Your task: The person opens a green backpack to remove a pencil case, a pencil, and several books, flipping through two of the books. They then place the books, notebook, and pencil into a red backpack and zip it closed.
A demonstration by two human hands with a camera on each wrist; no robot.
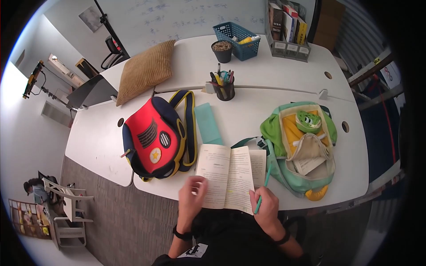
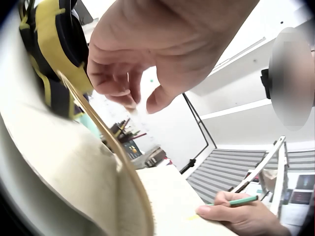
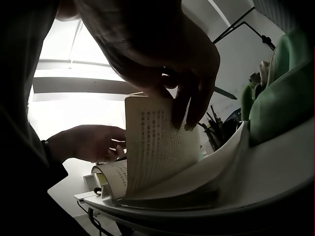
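Observation:
An open book (image 1: pixel 226 177) lies at the table's front edge, its pages also visible in the right wrist view (image 3: pixel 152 142). Over its left page is the left hand (image 1: pixel 192 197), fingers loosely bent. In the left wrist view a gap shows between the thumb and fingers of that hand (image 2: pixel 157 54); nothing held can be made out. The right hand (image 1: pixel 266 206) grips a green pen (image 1: pixel 267 175) at the right page's edge, thumb by the paper. Yellow marks show on the right page. The left wrist view shows the pen (image 2: pixel 243 200) in the right hand (image 2: pixel 246 216).
Left of the book sits a red and navy backpack (image 1: pixel 155 137), with a teal case (image 1: pixel 207 124) beside it. On the right lies a green backpack (image 1: pixel 277 148), partly over more printed pages (image 1: pixel 257 166). Behind are a pen holder (image 1: pixel 225 91), plant pot (image 1: pixel 222 52), blue basket (image 1: pixel 244 49) and cushion (image 1: pixel 146 71).

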